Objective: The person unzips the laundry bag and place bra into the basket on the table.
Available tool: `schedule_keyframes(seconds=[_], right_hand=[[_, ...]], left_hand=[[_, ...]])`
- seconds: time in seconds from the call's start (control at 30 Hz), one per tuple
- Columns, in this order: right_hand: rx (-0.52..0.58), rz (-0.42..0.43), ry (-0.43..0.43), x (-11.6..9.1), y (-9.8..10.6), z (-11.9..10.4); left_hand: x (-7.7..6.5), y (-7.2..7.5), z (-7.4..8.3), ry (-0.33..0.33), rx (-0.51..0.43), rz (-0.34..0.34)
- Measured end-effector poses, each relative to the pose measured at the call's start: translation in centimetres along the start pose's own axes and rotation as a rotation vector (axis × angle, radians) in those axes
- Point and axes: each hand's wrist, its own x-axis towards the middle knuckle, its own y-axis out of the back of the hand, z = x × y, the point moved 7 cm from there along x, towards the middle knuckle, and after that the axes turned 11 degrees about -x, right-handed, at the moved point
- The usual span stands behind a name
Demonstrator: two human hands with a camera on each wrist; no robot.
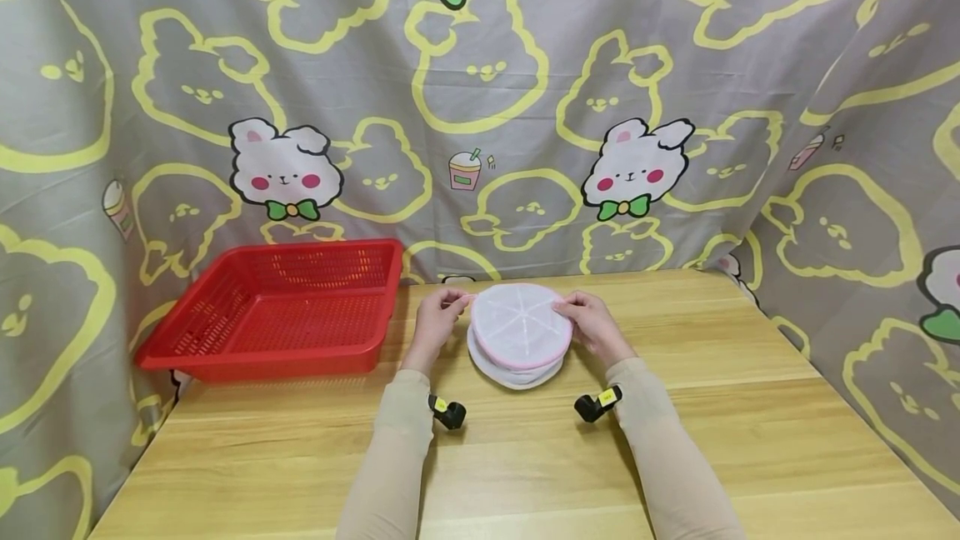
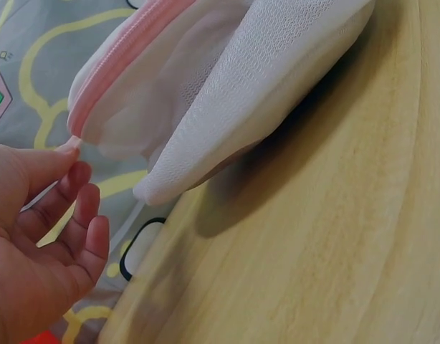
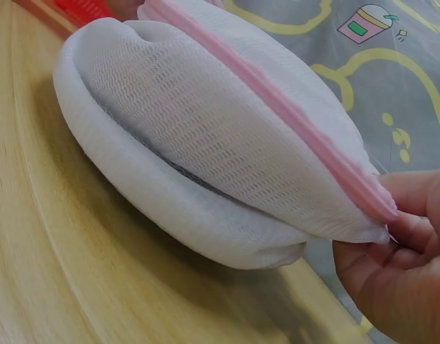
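A round white mesh laundry bag [image 1: 522, 327] with a pink zipper stands low over the wooden table, between both hands. Its top disc tilts toward me, with pale seams spreading from the centre. The left hand [image 1: 435, 325] pinches the pink end of the zipper [image 2: 109, 75] between thumb and forefinger; its other fingers curl loosely below. On the opposite edge, the right hand [image 1: 597, 327] pinches the bag's rim beside the zipper's other end, thumb on top. The soft lower part of the bag [image 3: 148, 193] folds and bulges under the zipper line in the right wrist view.
A red plastic basket [image 1: 300, 363] with perforated walls stands on the left of the wooden table [image 1: 517, 473]. A grey curtain [image 1: 517, 65] with yellow outlines and white rabbits hangs behind and at the sides. Small black cameras [image 1: 450, 415] sit on both wrists.
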Motion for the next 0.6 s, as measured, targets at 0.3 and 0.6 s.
schedule_keyframes(seconds=[0.3, 0.6], right_hand=[[0.028, 0.042, 0.000, 0.02, 0.40, -0.07], [0.063, 0.060, -0.002, 0.10, 0.69, 0.07]], left_hand=[[-0.07, -0.11, 0.25, -0.012, 0.006, -0.018], [-0.12, -0.22, 0.46, -0.034, 0.009, -0.067]])
